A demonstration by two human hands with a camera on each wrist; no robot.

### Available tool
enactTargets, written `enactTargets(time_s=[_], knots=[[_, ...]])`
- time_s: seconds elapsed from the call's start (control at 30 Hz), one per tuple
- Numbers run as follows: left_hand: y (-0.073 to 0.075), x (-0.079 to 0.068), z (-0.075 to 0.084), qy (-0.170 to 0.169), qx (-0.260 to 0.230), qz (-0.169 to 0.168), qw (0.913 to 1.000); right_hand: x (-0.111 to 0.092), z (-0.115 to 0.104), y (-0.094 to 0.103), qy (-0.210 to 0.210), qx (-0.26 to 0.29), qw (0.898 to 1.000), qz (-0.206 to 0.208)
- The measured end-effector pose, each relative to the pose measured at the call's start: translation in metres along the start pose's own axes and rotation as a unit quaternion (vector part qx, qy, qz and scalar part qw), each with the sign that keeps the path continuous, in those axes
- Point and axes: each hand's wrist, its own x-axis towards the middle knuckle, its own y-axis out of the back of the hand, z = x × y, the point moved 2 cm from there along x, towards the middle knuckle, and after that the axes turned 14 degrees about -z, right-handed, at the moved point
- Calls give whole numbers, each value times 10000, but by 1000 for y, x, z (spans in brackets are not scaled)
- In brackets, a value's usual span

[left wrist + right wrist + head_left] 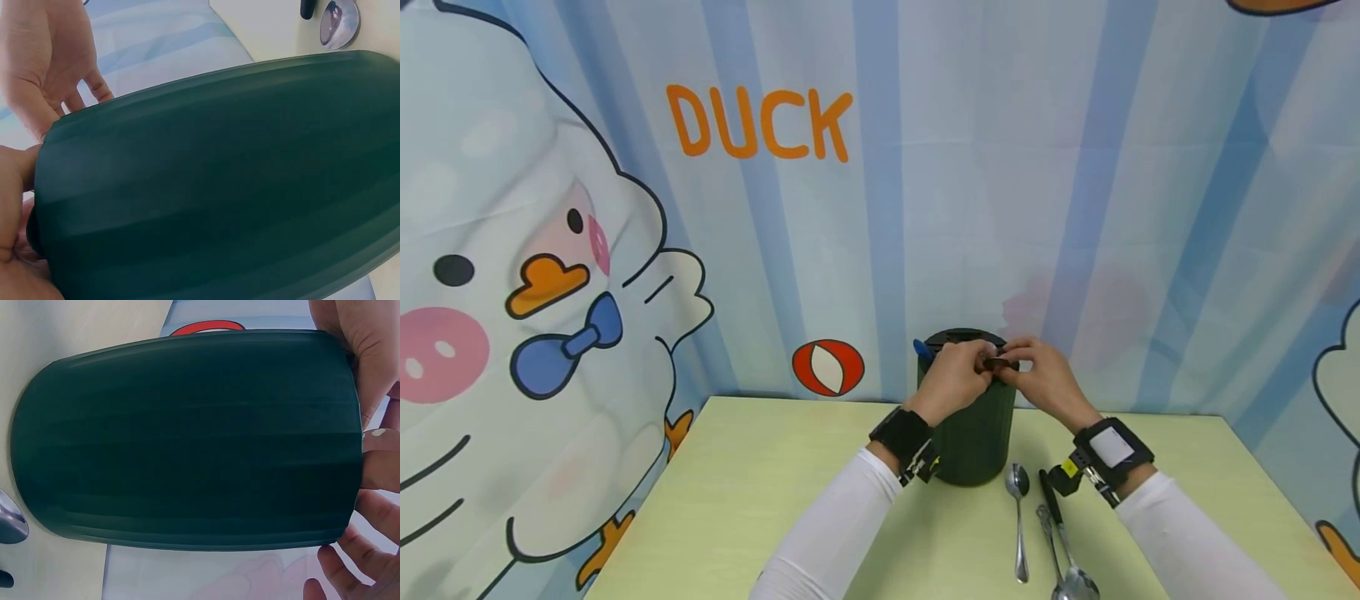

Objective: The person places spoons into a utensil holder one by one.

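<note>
A tall dark green ribbed bin (973, 442) stands upright at the table's back edge and fills much of both wrist views. My left hand (957, 379) and right hand (1043, 377) meet at its front rim, fingers bent. Between their fingertips they pinch a small dark piece (996, 364); the fingers hide most of it, so I cannot tell what it is. In the right wrist view, the right hand's fingers (375, 512) spread along the rim. Something blue (922, 350) sticks out at the rim's left side.
Right of the bin's base, a metal spoon (1017, 483) lies on the pale yellow table (790, 467). Beside it are a black-handled spoon (1051, 496) and another utensil with a patterned handle (1047, 523). A duck-print curtain (970, 167) hangs right behind the table.
</note>
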Motion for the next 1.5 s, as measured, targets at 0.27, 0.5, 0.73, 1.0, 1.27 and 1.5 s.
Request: enactTargets(time_s=[0.27, 0.5, 0.73, 1.0, 1.27, 1.5], knots=[[-1, -3, 1, 88, 18, 40, 10000, -4, 2, -1, -102, 197, 9997, -106], [1, -10, 6, -183, 53, 19, 9998, -6, 4, -2, -168, 325, 9991, -195], [-1, -15, 8, -404, 44, 97, 9991, -12, 6, -4, -66, 377, 9990, -241], [7, -24, 12, -694, 660, 482, 9942, -23, -7, 3, 652, 102, 9977, 170], [19, -43, 24, -848, 1656, 828, 9790, -45, -25, 16, 1140, -1013, 9865, 600], [18, -65, 34, -1047, 1964, 1058, 9692, -72, -39, 18, 1002, -1513, 9828, 356]])
